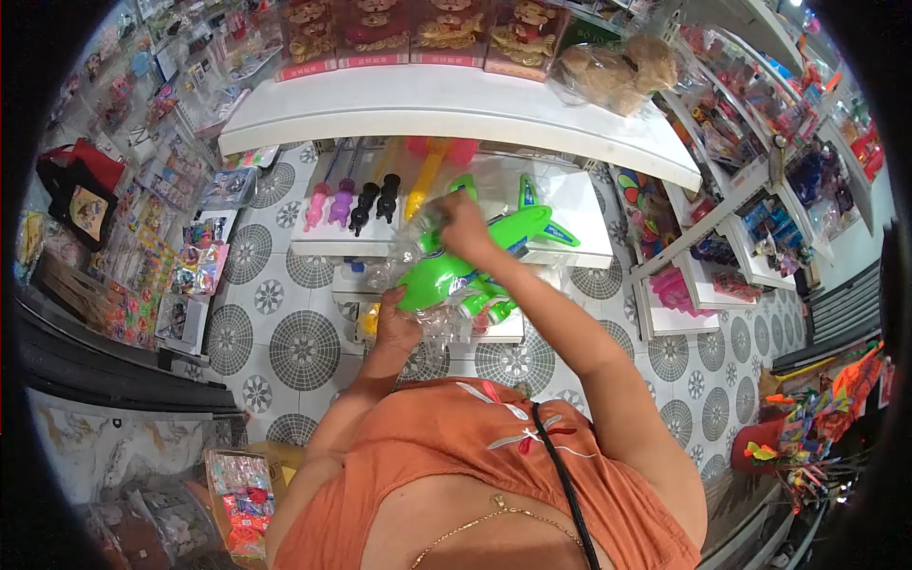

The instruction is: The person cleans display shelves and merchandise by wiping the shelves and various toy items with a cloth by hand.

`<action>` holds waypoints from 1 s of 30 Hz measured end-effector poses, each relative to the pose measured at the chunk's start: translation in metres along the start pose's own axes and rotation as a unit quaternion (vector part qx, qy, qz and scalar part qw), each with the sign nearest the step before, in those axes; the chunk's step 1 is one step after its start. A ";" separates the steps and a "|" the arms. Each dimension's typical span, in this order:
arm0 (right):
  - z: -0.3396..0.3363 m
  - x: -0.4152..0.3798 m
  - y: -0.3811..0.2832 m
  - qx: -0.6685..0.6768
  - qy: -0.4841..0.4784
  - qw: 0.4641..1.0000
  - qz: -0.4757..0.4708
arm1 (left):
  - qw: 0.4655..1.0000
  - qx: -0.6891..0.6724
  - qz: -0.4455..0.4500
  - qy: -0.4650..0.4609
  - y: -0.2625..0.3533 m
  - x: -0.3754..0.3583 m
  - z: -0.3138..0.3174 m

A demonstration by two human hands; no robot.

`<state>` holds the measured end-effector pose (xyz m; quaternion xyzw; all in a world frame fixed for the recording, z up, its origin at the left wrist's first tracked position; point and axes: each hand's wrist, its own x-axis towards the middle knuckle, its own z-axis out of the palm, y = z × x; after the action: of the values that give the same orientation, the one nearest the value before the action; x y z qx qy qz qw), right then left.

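The left hand (399,328), near the middle of the frame, is partly closed around the nose end of a green toy plane (442,277), its thumb lying up against the body. The right hand (463,228), just above it, has its fingers curled in on clear plastic (404,255) that bunches along the plane's upper left side; the fingertips are too hidden to tell how tightly they grip. The plane sits at the centre of the frame, tilted, its nose toward the lower left and its tail fins toward the upper right, in front of a lower white shelf (584,214). On that shelf, left of the right hand, stand a yellow-handled toy (418,195), two black figures (364,207), a purple figure (341,204) and a pink figure (316,207). Across the top of the frame, an upper white shelf (456,109) carries boxes with gold figures (450,33) and, toward the upper right, a tan plush (622,71) in plastic. Patterned floor tiles (304,350) show around the shelves, and a red pot (750,442) stands at the lower right.
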<state>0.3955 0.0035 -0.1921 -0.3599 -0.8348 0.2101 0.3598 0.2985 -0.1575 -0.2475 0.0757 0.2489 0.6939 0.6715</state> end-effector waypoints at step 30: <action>-0.116 -0.112 0.082 -0.220 0.095 0.945 0.221 | 0.998 0.039 0.048 0.011 -0.004 0.016 0.014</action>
<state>0.5737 -0.0165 -0.2171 -0.6239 -0.7217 0.0607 0.2936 0.3072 -0.1390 -0.2405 0.1060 0.2786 0.7159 0.6314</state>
